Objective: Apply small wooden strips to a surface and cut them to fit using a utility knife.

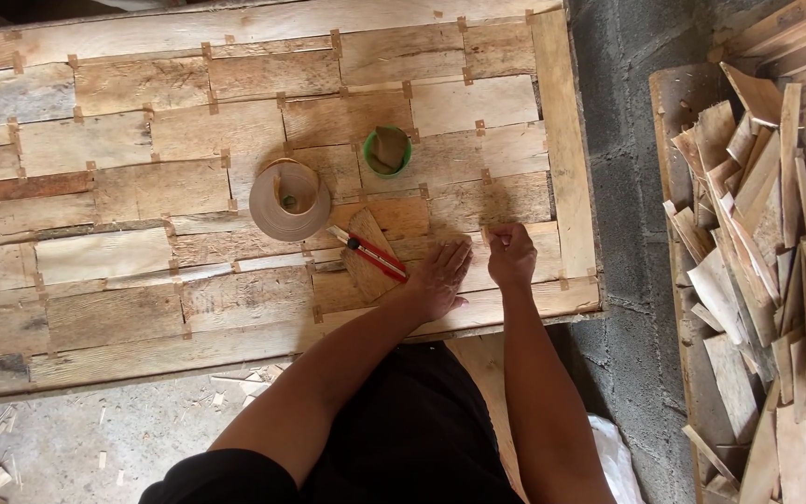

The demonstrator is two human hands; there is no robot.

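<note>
Dark-clad lap and two bare forearms filled the foreground, reaching up to a veneer panel (263, 187) pieced from thin wood sheets joined by small tape tabs. Left hand (437, 280) lay flat, fingers spread and released, pressing the panel's near edge. Right hand (512, 254), just right of the left hand, was pinched shut on what looked like a small strip of tape at a seam; the piece itself was too small to confirm. Immediately left of the left hand, a red-handled utility knife (372, 255) rested across a loose veneer offcut (370, 266). Beyond the knife stood a roll of brown paper tape (289, 200); right of the roll, a green cup (387, 152) held a folded scrap. Well to the right of the panel, across bare concrete, a board carried a heap of veneer scraps (757, 280). Likely hazards: the left wrist could brush the knife beside it, and uneven pressure might shift the sheets and open the seam before the tab adhered.
</note>
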